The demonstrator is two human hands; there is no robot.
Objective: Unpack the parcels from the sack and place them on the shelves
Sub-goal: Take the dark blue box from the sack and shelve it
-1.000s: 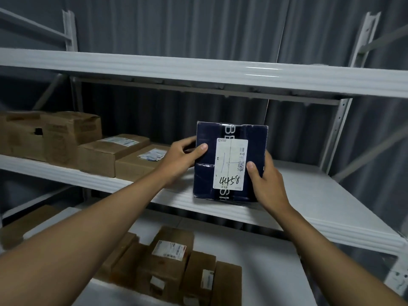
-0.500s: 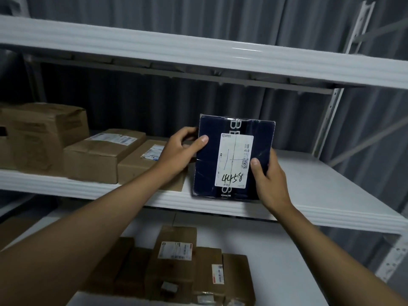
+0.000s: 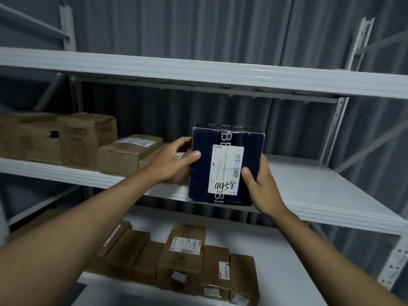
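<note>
both hands, left hand and right hand, curl their fingers around the dark blue labelled cardboard parcel at the white metal middle shelf edge; brown cardboard boxes already shelved; sack unseen.

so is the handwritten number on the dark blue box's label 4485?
No, the white label on the dark blue cardboard box reads 4458 in black handwriting.

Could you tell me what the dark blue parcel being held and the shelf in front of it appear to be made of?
The dark blue parcel looks like printed cardboard under clear glossy tape: creased corners, shiny seams and a white paper label. The middle shelf looks like white-painted sheet metal: smooth, with a ribbed rolled front edge, though its core cannot be confirmed.
</note>
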